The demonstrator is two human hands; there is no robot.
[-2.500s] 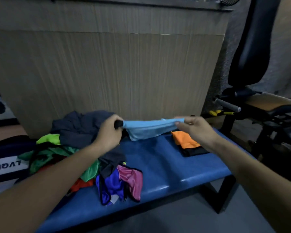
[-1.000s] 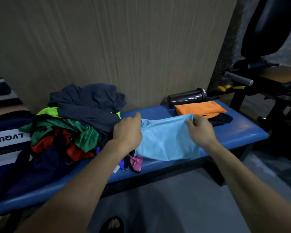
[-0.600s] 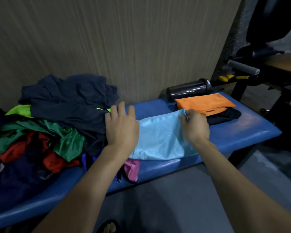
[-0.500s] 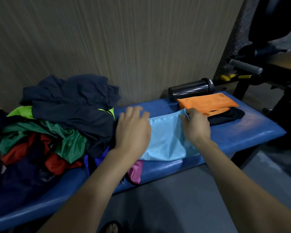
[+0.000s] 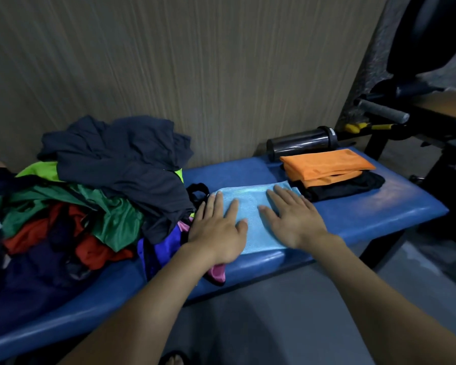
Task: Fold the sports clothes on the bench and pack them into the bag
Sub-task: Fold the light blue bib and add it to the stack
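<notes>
Behind everything we see a wall panel [image 5: 195, 75] of vertically streaked wood grain. At its foot, on the right, we find a dark cylindrical bottle [image 5: 302, 141] lying on its side, lid pointing right. Further right stands black gym equipment [image 5: 432, 106], where we make out a padded backrest [image 5: 429, 30], a grey foam-covered bar [image 5: 382, 114] and a yellow-handled part [image 5: 363, 126] just below it. Underneath we see grey floor [image 5: 287, 312], with toes in a sandal [image 5: 173, 359] at the bottom edge.

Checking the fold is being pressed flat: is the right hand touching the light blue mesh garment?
Touching. The head view shows the right hand lying flat, fingers straight, on the light blue mesh garment.
</notes>
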